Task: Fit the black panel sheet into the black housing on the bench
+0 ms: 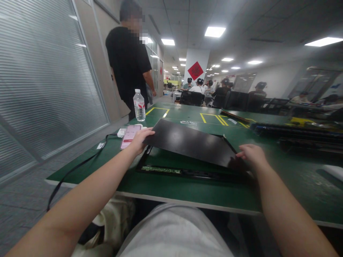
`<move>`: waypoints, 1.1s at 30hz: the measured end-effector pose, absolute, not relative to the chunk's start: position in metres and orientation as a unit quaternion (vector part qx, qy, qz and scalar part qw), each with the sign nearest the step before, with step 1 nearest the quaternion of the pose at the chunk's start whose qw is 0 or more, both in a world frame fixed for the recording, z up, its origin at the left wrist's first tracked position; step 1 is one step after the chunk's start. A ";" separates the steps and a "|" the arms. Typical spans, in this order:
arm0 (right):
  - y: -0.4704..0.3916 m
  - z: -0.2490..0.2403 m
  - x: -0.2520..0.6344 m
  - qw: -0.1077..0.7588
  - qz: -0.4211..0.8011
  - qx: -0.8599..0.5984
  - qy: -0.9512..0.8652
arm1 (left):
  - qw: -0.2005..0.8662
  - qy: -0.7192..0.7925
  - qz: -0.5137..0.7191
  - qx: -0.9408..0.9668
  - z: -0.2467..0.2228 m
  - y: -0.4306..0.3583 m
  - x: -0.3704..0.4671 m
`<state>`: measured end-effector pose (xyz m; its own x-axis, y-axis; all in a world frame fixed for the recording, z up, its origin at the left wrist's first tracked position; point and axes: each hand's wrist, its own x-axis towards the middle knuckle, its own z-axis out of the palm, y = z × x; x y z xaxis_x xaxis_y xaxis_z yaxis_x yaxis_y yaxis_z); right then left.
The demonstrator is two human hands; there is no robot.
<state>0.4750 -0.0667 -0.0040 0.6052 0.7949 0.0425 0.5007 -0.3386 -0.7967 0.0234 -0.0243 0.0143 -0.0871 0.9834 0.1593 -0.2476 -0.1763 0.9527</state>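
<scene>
A thin black panel (190,142) is held tilted above a black rectangular frame (198,174) on the green table. My left hand (142,139) grips the panel's left corner, its fingers closed on the edge. At the panel's right end, my right hand (252,155) pinches the lower right corner. The panel's left side is raised higher than its right. A green circuit strip (160,169) shows along the near side of the frame. Part of the frame is hidden under the panel.
Left of the panel are a phone (130,136), a white plug (122,132) with a black cable, and a water bottle (139,105). Dark strips (294,134) lie stacked at the right. A person in black (128,60) stands beyond the table (166,189); others sit farther back.
</scene>
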 end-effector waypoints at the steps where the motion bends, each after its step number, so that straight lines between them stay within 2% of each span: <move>1: -0.066 -0.005 0.477 0.399 0.175 -0.800 -0.412 | 0.500 0.401 0.618 0.456 0.014 -0.024 0.024; 10: -0.062 -0.011 0.485 0.352 0.138 -0.811 -0.446 | 0.503 0.393 0.608 0.472 0.014 -0.024 0.023; 22: -0.066 -0.008 0.481 0.325 0.110 -0.815 -0.468 | 0.562 0.408 0.570 0.438 0.014 -0.023 0.023; 28: -0.065 -0.009 0.480 0.323 0.114 -0.817 -0.463 | 0.601 0.442 0.513 0.424 0.013 -0.023 0.023; 33: -0.063 -0.010 0.482 0.312 0.101 -0.821 -0.466 | 0.563 0.500 0.492 0.438 0.015 -0.031 0.028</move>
